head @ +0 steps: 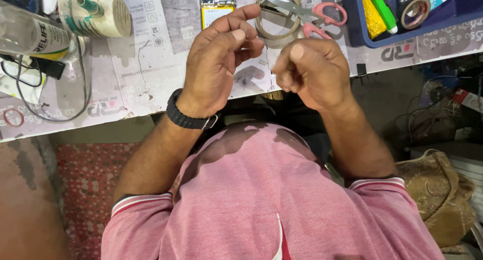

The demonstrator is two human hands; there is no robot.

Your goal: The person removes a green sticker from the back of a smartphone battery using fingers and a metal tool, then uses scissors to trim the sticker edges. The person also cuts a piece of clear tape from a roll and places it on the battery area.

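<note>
My left hand is raised over the near edge of the workbench, fingers curled with thumb and forefinger pinched together. It wears a black wrist band. Close beside it, my right hand is curled into a loose fist with the thumb on top. Whatever sits between the fingertips is too small to make out. Just beyond the hands lie a roll of clear tape and scissors with pink handles. An opened phone with a yellow battery lies at the far edge.
A clear bottle and black cables lie at the left, with a cream-coloured device behind. A blue tray holding tape, a green tool and a yellow packet stands at the right. A tan bag lies on the floor.
</note>
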